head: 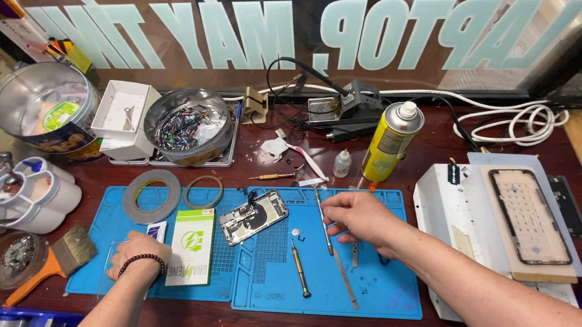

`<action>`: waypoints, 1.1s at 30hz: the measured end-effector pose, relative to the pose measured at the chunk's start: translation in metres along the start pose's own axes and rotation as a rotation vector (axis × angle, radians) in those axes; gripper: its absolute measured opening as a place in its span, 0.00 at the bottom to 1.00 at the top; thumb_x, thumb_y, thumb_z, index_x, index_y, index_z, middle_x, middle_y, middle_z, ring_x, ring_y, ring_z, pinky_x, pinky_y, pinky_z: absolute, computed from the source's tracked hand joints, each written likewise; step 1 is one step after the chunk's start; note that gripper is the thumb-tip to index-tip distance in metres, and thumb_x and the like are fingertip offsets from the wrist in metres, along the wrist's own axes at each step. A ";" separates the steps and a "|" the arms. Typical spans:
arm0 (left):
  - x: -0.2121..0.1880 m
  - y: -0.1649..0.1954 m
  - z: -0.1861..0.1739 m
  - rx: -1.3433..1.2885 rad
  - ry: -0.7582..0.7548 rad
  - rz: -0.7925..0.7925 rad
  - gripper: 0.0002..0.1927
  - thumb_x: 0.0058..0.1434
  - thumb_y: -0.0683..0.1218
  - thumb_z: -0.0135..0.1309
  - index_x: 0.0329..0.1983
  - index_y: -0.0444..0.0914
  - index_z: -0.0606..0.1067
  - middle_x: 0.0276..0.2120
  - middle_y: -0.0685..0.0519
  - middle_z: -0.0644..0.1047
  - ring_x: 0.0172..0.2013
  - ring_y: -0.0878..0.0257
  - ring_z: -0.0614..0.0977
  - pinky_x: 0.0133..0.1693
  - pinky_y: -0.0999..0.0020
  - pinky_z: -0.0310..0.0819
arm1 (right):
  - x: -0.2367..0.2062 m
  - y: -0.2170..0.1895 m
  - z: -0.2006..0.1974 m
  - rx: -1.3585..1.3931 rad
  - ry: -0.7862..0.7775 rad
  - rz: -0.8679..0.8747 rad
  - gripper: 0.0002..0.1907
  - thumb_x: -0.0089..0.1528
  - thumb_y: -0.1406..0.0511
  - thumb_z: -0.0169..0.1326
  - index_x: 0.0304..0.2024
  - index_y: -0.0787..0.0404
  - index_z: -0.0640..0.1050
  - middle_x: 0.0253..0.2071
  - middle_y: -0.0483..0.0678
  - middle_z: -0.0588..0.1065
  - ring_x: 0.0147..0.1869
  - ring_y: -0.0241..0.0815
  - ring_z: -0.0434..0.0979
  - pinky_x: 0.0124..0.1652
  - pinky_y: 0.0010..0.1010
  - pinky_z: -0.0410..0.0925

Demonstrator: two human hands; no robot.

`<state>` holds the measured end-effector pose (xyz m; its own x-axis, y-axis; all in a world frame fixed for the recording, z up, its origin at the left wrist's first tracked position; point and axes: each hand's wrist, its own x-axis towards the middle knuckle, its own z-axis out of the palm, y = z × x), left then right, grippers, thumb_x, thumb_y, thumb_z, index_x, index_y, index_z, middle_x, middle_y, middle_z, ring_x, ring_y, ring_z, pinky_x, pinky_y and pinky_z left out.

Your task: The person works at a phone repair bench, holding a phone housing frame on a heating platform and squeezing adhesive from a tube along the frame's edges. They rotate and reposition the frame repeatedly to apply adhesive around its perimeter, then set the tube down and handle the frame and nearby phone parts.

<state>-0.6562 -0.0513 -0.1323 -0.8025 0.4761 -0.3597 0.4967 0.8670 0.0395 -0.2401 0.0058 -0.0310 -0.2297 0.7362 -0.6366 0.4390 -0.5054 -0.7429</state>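
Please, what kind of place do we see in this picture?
Probably a phone repair bench in a small shop: an opened phone lies on a blue work mat, with screwdrivers beside it and a soldering station behind.

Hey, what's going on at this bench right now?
A person works over a blue mat. The right hand pinches a slim screwdriver above it, beside an opened phone. The left hand rests on a clear plate next to a green and white box. A second screwdriver lies untouched.
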 end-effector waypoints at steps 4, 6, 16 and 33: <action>-0.006 -0.013 0.006 0.096 -0.090 0.002 0.41 0.54 0.53 0.67 0.68 0.39 0.65 0.61 0.40 0.75 0.64 0.43 0.73 0.62 0.48 0.65 | -0.004 0.008 0.006 0.090 -0.037 0.011 0.18 0.64 0.62 0.53 0.56 0.58 0.79 0.45 0.46 0.79 0.44 0.36 0.80 0.38 0.27 0.74; -0.012 -0.016 0.006 0.113 -0.034 0.047 0.36 0.56 0.52 0.65 0.66 0.38 0.68 0.59 0.40 0.78 0.63 0.44 0.75 0.62 0.48 0.65 | -0.010 0.012 0.003 0.149 -0.043 0.031 0.18 0.65 0.62 0.53 0.56 0.57 0.79 0.45 0.46 0.79 0.44 0.36 0.79 0.39 0.27 0.74; -0.064 0.005 -0.040 0.047 0.059 0.117 0.30 0.53 0.49 0.66 0.60 0.38 0.76 0.54 0.40 0.80 0.57 0.45 0.81 0.56 0.52 0.76 | -0.044 0.005 -0.023 0.152 -0.049 -0.052 0.19 0.65 0.61 0.53 0.57 0.58 0.78 0.45 0.47 0.79 0.44 0.35 0.78 0.40 0.28 0.75; -0.503 0.214 -0.052 -0.770 -0.409 1.193 0.33 0.49 0.50 0.69 0.55 0.30 0.73 0.39 0.46 0.85 0.36 0.66 0.87 0.36 0.71 0.82 | -0.203 0.064 -0.193 0.617 0.012 -0.358 0.18 0.61 0.56 0.58 0.44 0.64 0.81 0.38 0.47 0.81 0.41 0.39 0.80 0.40 0.33 0.75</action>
<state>-0.1633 -0.0972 0.1054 0.1568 0.9875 0.0141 0.3820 -0.0738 0.9212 0.0020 -0.0893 0.0902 -0.2564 0.9076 -0.3323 -0.2337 -0.3919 -0.8898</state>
